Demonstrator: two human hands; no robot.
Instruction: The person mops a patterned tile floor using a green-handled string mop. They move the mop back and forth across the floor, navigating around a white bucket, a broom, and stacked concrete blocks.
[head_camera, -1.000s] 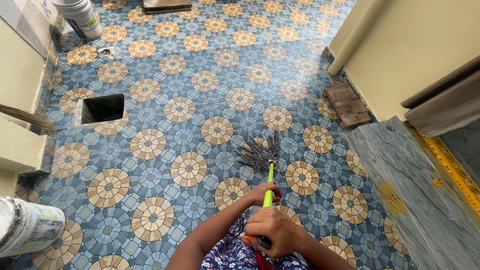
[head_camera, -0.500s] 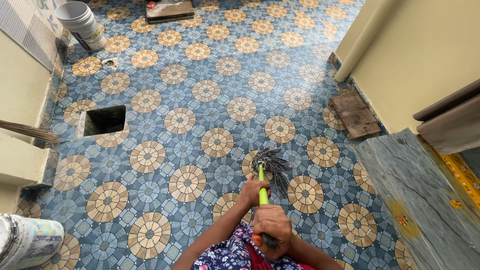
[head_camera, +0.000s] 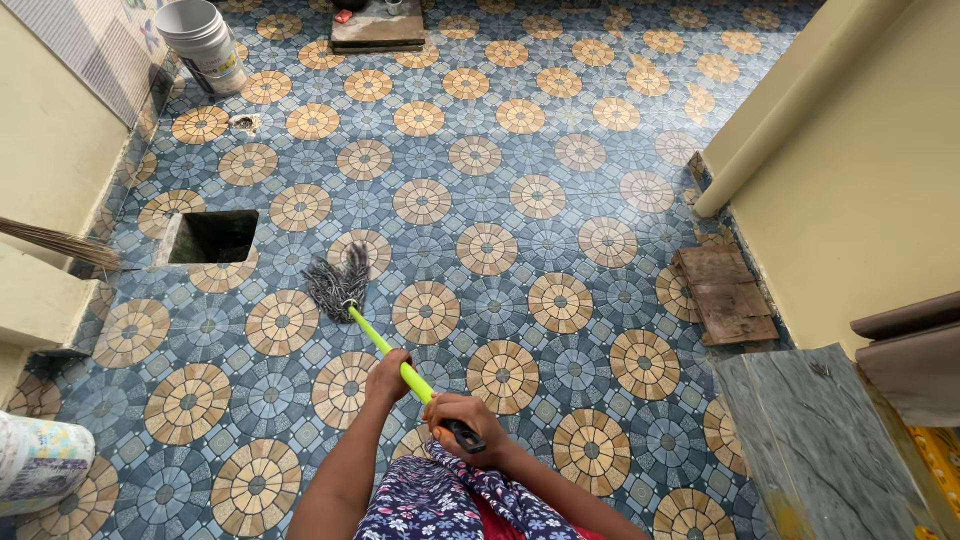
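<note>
Lime-green mop handle (head_camera: 385, 350) — blue floor tiles (head_camera: 520, 190) with tan circles.

Glossy blue-and-tan patterned ceramic floor tiles (head_camera: 560, 190); stringy grey cloth mop head (head_camera: 338, 282) on smooth, bright green plastic handle (head_camera: 385, 350); rough, weathered brown wooden board (head_camera: 725, 293); matt white plastic bucket (head_camera: 205, 42).

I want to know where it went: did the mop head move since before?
Yes. The mop head swung left across the floor; it now lies close to the square hole, where earlier it was far to that hole's right.
</note>
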